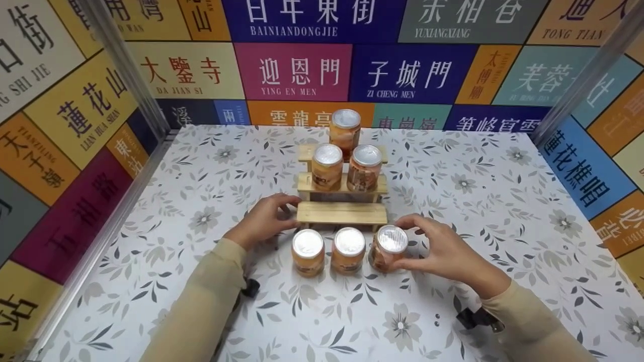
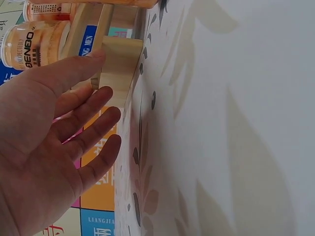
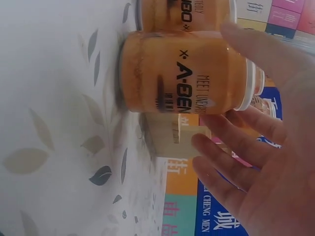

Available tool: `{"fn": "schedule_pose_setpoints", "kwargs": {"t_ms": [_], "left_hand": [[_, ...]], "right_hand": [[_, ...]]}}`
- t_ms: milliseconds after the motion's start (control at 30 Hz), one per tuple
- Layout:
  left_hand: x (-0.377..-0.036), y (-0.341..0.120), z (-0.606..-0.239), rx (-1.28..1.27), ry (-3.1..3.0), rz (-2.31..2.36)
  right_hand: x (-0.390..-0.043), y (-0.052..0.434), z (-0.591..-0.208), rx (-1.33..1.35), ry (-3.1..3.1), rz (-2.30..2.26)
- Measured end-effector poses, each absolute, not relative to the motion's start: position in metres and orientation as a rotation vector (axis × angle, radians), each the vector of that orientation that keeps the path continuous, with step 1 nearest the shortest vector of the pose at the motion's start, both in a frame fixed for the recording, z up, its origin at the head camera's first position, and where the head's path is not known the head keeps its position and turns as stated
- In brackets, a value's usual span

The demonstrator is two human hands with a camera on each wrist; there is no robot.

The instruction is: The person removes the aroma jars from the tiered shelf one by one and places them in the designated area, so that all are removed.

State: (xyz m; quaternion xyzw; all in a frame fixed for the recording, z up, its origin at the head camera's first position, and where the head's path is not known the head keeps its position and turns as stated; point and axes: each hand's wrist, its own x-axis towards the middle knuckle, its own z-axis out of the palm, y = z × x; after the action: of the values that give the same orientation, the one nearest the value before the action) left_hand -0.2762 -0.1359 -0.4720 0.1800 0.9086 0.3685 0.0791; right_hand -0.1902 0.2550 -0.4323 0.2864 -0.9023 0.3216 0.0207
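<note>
In the head view, three clear jars with orange contents and silver lids stand in a row before a stepped wooden rack: a left jar [image 1: 308, 254], a middle jar [image 1: 348, 251] and a right jar [image 1: 386, 251]. My right hand [image 1: 448, 249] holds the right jar between thumb and fingers; its printed label [image 3: 184, 81] shows in the right wrist view. My left hand [image 1: 266, 218] is at the left end of the rack's lowest step [image 1: 342, 213], thumb at the wood [image 2: 120, 64] and the other fingers loosely spread.
Two similar jars stand on the middle step [image 1: 304, 183], and another jar [image 1: 345, 133] on the top step. A white floral cloth [image 1: 201, 166] covers the table. Panels with large printed characters [image 1: 292, 70] enclose the back and sides.
</note>
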Motion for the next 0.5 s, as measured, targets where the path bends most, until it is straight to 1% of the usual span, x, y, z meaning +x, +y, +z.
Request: {"fn": "schedule_pose_setpoints", "kwargs": {"t_ms": [233, 500], "left_hand": [[-0.278, -0.135, -0.470, 0.525, 2.712, 1.121], [-0.277, -0.135, -0.468, 0.526, 2.695, 1.162]], "right_hand": [[-0.193, 0.253, -0.428, 0.858, -2.784, 1.024], [-0.203, 0.247, -0.419, 0.882, -2.740, 1.042]]}}
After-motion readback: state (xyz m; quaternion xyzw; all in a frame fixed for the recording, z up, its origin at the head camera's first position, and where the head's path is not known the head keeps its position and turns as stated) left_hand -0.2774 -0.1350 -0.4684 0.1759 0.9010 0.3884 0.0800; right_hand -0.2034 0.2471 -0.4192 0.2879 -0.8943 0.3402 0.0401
